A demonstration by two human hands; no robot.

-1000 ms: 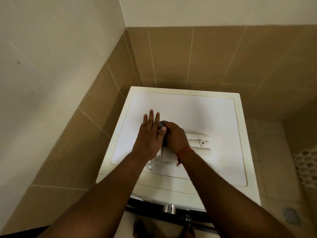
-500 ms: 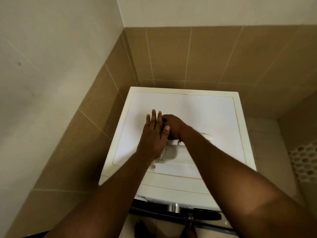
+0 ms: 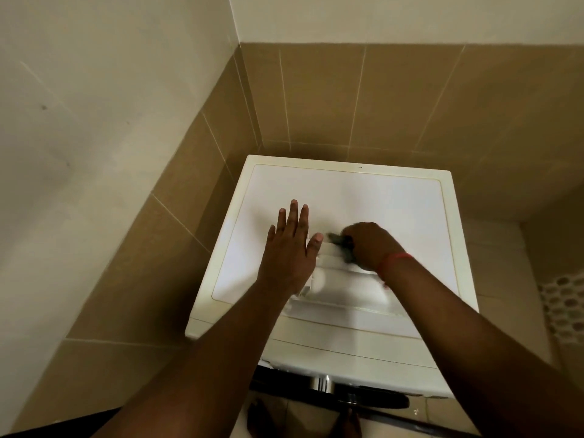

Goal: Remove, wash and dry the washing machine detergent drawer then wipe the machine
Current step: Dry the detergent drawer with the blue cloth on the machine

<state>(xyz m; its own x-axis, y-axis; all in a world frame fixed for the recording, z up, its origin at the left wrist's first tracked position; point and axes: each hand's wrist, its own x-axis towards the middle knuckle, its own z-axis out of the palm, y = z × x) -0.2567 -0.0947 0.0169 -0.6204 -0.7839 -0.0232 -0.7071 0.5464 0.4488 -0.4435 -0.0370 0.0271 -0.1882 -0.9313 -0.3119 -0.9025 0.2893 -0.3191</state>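
The white detergent drawer [image 3: 341, 284] lies on top of the white washing machine [image 3: 363, 200], near its front edge. My left hand [image 3: 289, 248] rests flat, fingers spread, on the drawer's left end and the lid. My right hand [image 3: 369, 246] is closed around a small dark grey cloth [image 3: 343, 245], blurred with motion, pressed on the drawer's far part. A red thread circles that wrist. Much of the drawer is hidden under both hands and the right forearm.
Brown tiled walls close in behind and left of the machine. The dark door rim and chrome handle [image 3: 322, 382] show below the front panel. A patterned floor mat [image 3: 562, 306] lies at the right. Bare feet [image 3: 262, 418] stand on the floor tiles.
My right hand with the cloth has swept from beside the left thumb to the right across the drawer. The left hand stays flat in place.
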